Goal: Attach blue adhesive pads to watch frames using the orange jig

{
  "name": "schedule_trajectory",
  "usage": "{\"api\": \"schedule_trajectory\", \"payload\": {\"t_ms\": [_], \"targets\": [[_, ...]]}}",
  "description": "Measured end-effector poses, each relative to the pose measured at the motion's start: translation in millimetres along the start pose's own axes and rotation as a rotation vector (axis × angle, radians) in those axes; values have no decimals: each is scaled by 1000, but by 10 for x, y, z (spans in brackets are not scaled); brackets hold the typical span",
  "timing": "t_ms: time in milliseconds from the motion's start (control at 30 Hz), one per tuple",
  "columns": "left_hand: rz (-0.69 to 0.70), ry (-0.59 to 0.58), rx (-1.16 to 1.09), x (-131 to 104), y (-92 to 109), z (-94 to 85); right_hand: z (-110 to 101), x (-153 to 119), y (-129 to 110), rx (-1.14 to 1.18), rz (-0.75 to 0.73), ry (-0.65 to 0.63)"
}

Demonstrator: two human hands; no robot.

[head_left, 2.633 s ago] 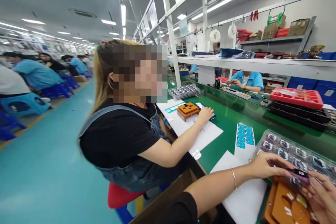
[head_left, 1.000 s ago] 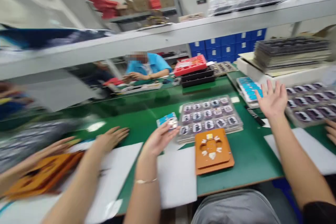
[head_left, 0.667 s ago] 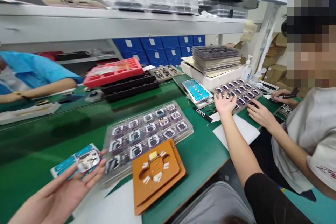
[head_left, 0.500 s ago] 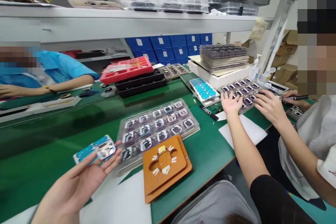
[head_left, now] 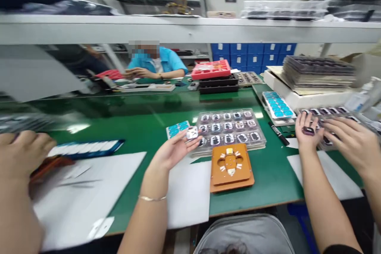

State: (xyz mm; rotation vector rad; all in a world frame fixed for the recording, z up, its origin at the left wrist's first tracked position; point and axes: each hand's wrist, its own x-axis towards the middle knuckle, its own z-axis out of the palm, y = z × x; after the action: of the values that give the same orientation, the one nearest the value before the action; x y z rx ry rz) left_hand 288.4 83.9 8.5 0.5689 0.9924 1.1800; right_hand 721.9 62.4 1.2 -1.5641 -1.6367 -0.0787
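Note:
My left hand [head_left: 172, 149], with a thin bracelet on the wrist, holds a silvery, rounded-square smartwatch part [head_left: 192, 133] between thumb and fingers. Behind it lies a sheet with blue pads [head_left: 177, 128]. A clear tray of watch parts [head_left: 258, 137] is just right of the hand. Far to the right, my right hand [head_left: 306, 141] is palm up with a dark watch case [head_left: 308, 131] resting on it. A co-worker's hand [head_left: 351, 139] is close beside it. An orange fixture [head_left: 232, 182] with a shaped recess sits between my arms.
Another person's hands [head_left: 26, 151] work at far left over a white sheet [head_left: 119, 182]. A black marker [head_left: 279, 133], blue-pad sheets [head_left: 278, 105] and stacked trays [head_left: 317, 73] stand at right. A shelf [head_left: 190, 27] crosses above the green table [head_left: 143, 111].
The view has swung left, bringing the left-hand neighbour into sight. A dark watch case now lies on my right palm, where none showed before. My left hand still holds its part.

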Motion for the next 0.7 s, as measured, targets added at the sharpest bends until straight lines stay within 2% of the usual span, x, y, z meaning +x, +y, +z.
{"api": "schedule_trajectory", "payload": {"t_ms": [33,100,167,233,300,333,400,433,500,600,700], "targets": [[20,-19,9,13,-11,-36,128,30,-54,102,18,-73],[66,-67,118,31,-15,-117,333,103,-192,554,282,-232],[70,-116,272,39,20,-195,465,185,-388,806,430,-419],[13,-189,413,47,106,-265,562,270,-663,774,434,-654],[-99,-282,541,77,241,-330,686,358,-1019,683,407,-1021],[-174,-315,609,107,322,-365,774,404,-1220,621,366,-1217],[-321,-316,697,209,502,-446,1021,502,-1640,529,220,-1459],[-360,-282,702,282,595,-492,1180,554,-1849,519,173,-1485],[-349,-192,678,468,776,-595,1556,664,-2247,513,118,-1458],[-198,-45,601,827,981,-763,2164,845,-2751,472,88,-1285],[-43,128,504,1198,1052,-934,2647,1034,-3051,404,86,-1056]]}}
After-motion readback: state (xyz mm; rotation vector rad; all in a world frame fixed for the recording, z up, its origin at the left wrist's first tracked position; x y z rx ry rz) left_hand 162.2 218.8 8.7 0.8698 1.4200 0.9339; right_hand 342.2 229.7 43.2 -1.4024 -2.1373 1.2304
